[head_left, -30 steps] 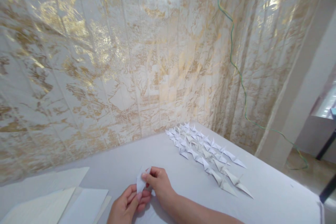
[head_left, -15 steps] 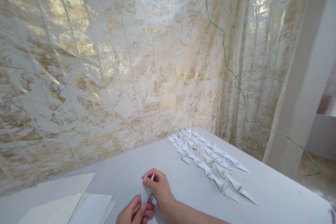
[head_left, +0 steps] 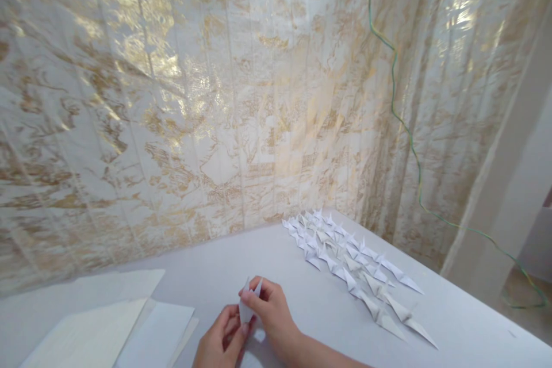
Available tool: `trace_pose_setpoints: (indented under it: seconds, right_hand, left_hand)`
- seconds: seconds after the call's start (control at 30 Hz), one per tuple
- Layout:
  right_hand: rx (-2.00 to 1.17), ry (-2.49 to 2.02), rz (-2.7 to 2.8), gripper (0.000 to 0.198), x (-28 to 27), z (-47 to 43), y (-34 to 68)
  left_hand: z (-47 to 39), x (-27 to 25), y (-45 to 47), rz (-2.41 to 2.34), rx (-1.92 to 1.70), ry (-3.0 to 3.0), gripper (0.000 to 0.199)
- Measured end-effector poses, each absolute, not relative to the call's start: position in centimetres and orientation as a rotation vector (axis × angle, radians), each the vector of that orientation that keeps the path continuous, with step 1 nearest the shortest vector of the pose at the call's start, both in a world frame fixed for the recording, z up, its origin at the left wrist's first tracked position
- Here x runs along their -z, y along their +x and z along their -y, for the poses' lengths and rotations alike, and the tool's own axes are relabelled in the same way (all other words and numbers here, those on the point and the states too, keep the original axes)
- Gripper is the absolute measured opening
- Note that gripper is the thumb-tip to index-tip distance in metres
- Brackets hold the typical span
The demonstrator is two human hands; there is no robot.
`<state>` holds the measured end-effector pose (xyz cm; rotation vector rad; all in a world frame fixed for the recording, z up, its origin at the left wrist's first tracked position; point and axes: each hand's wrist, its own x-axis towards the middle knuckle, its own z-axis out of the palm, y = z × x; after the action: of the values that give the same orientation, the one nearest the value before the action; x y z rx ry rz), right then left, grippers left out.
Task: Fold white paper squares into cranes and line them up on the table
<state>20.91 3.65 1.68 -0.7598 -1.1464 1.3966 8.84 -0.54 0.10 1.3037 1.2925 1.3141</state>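
Note:
Between my two hands is a small white folded paper (head_left: 246, 311) with two narrow points sticking up. My left hand (head_left: 224, 334) pinches its lower end between thumb and fingers. Higher up, my right hand (head_left: 269, 306) grips the paper near the points, the thumb lying across its face. Both hands are just above the near part of the white table (head_left: 207, 264). The fingers cover part of the folds.
Rows of white folded paper cranes (head_left: 345, 264) stand on the table's right side. Flat paper sheets (head_left: 86, 328) lie at the left. Behind the table hangs a gold-patterned plastic sheet (head_left: 241, 126), with a green wire (head_left: 414, 149) running down it.
My left hand has moved up slightly, closer to my right hand, and less of the paper shows between them. The whole view has shifted a little to the left.

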Motion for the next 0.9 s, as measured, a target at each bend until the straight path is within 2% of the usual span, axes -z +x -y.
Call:
trace_pose_setpoints:
  seconds: [0.13, 0.23, 0.5, 0.7, 0.8, 0.9]
  right_hand:
    - [-1.024, -0.78, 1.414, 0.046, -1.8, -3.5, 21.3]
    - [-0.95, -0.763, 1.521, 0.045, -1.7, -3.3, 21.2]
    - [-0.773, -0.724, 1.654, 0.042, -1.2, -3.3, 21.1]
    - [-0.434, -0.64, 1.89, 0.042, -1.9, -3.6, 21.7]
    - [-0.243, -0.615, 1.997, 0.036, -2.4, -3.6, 22.0]
    - [-0.221, -0.619, 1.976, 0.029, -2.8, -3.5, 22.1]
  left_hand:
    - [0.4, -2.5, 7.5, -1.426, -1.505, 1.395, 0.035]
    - [0.5, -3.8, 6.9, -1.446, -1.551, 1.468, 0.03]
    - [1.0, -3.9, 7.6, -1.463, -1.537, 1.557, 0.045]
    - [1.1, -4.2, 7.4, -1.53, -1.491, 1.55, 0.044]
    - [1.1, -4.3, 7.3, -1.554, -1.468, 1.523, 0.04]
    - [1.2, -4.4, 7.4, -1.536, -1.457, 1.483, 0.039]
